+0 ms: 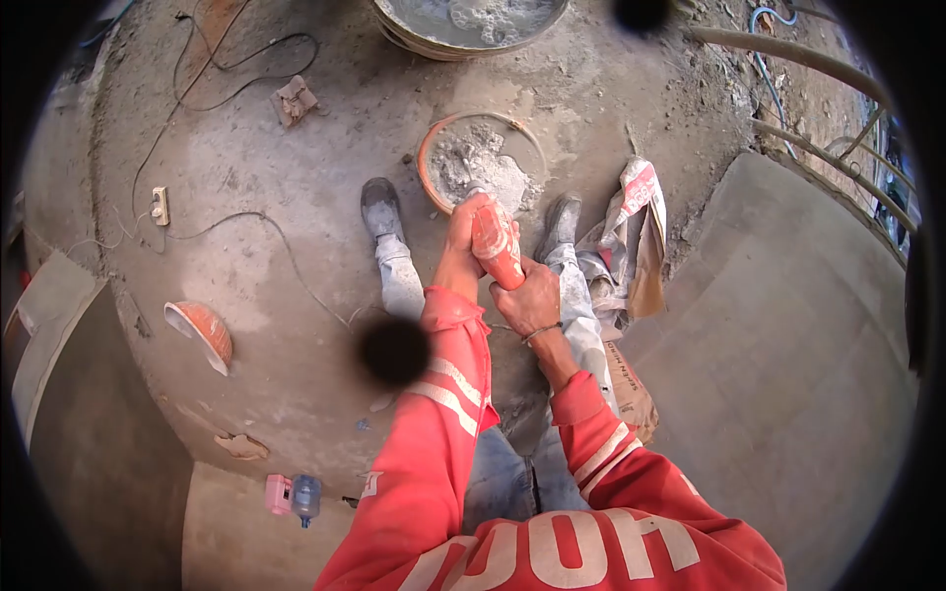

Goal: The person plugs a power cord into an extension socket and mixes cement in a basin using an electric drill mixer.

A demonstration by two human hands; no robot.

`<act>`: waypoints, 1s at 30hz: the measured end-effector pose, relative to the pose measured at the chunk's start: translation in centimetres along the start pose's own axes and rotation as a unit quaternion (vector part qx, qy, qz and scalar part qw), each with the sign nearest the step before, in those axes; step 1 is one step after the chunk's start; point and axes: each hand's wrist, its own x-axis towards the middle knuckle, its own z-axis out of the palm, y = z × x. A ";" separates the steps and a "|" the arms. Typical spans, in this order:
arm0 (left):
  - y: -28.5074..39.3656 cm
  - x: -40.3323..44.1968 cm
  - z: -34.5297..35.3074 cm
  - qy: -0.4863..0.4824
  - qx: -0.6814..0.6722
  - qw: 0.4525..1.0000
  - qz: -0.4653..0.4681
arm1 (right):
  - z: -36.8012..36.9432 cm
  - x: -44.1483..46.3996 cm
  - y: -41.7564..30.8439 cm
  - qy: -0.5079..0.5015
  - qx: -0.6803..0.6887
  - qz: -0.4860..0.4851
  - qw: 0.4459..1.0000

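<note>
An orange power tool (497,246), smeared with grey, is held in both hands over the near rim of an orange bowl (426,163). My left hand (461,241) wraps round its front part. Around its rear end my right hand (532,300) is closed, a dark band on the wrist. The tool's tip points down into pale, lumpy powder and wet paste (483,167) inside the bowl; the very end is hidden there. My boots stand on either side, just below the bowl.
A large tub (473,49) of grey liquid stands beyond the bowl. A power socket (160,206) and cables lie left, with an orange bowl on its side (202,335). Right are empty sacks (631,227), a paper bag (631,389) and poles (798,54).
</note>
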 end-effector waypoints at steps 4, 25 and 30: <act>-0.7 0.7 0.5 0.028 -0.025 0.999 -0.006 | -0.9 0.1 0.2 -0.010 0.010 0.011 1.000; -6.2 1.9 0.3 0.054 0.006 0.997 -0.057 | -1.8 -1.8 5.7 -0.034 0.047 0.070 0.996; -9.4 1.5 -1.0 0.089 0.022 0.994 -0.052 | -1.4 -3.8 7.9 -0.028 0.082 0.076 0.993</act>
